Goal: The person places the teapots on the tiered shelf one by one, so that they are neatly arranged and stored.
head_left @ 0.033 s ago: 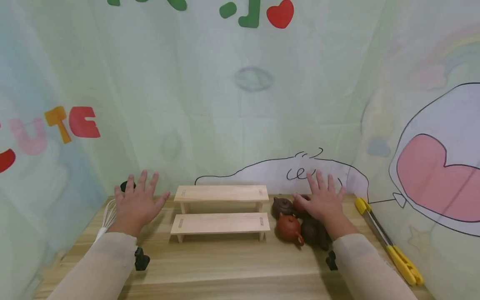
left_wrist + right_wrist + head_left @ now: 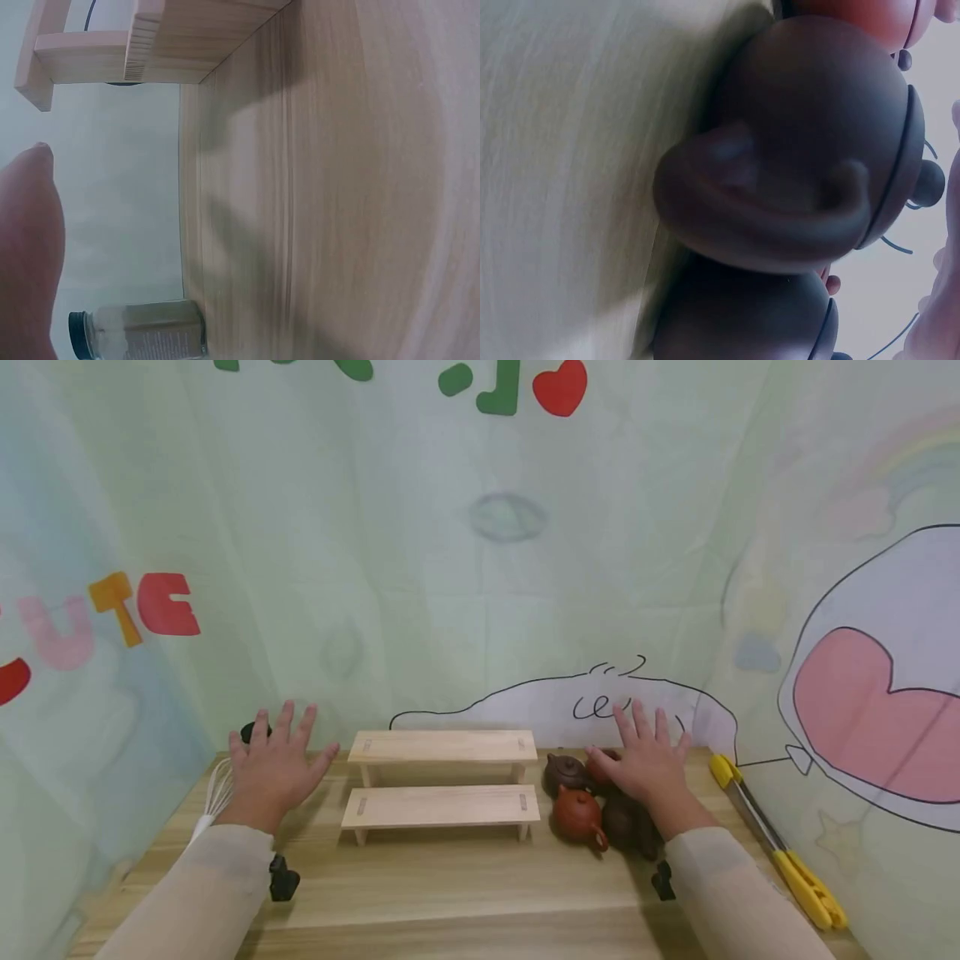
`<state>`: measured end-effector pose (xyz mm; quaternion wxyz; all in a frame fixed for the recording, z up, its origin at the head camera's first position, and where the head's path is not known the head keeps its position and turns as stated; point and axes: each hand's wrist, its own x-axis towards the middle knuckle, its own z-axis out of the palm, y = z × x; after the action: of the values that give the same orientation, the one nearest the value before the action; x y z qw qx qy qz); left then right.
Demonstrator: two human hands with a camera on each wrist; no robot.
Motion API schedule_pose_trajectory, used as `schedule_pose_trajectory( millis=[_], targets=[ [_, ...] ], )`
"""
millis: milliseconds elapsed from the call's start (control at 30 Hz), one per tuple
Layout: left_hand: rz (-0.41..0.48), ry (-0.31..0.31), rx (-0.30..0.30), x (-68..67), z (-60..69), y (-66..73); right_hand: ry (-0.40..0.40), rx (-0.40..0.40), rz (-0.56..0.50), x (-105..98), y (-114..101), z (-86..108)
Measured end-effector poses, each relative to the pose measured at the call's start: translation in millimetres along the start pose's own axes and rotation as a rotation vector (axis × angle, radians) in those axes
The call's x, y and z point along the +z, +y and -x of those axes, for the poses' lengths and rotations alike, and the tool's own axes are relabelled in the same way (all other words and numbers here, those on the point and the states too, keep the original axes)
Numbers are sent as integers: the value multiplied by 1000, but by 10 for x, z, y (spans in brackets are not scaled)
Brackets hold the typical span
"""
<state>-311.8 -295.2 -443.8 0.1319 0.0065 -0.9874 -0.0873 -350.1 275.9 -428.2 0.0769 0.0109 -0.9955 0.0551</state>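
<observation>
Practically nothing has changed: in the head view, the left hand (image 2: 273,772) and right hand (image 2: 652,768) stay where they were an instant ago, fingers spread and gripping nothing, so the work appears to be at a standstill. Four teapots (image 2: 576,817) cluster just right of the two-step wooden stand (image 2: 441,807), partly hidden by the right hand; a whisk (image 2: 219,787) lies beside the left hand, and yellow-handled tongs (image 2: 780,852) lie along the right side. The left wrist view shows part of that hand, holding nothing visible, between the stand's end and a dark-lidded jar (image 2: 154,330). In the right wrist view, a dark teapot's handle faces the camera; the hand pinches nothing visible, though I cannot tell whether it touches any teapot.
</observation>
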Motion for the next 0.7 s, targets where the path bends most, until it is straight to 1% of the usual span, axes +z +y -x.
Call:
schedule_pose_trajectory(
  millis=[133, 333, 400, 500, 600, 700],
  targets=[
    [4, 3, 3, 9, 1, -17, -2, 4, -10, 0, -6, 20],
    [33, -21, -2, 1, -3, -50, -7, 5, -21, -26, 5, 47],
    [43, -28, -4, -5, 3, -45, -3, -1, -34, -39, 20, 59],
    [66, -21, -2, -20, 33, -14, 7, -3, -58, -53, 40, 95],
    [136, 0, -2, -42, 92, 52, 23, 3, -96, -68, 56, 166],
    [258, 11, -12, -60, 156, 135, 35, 20, -123, -90, 69, 262]
  ],
)
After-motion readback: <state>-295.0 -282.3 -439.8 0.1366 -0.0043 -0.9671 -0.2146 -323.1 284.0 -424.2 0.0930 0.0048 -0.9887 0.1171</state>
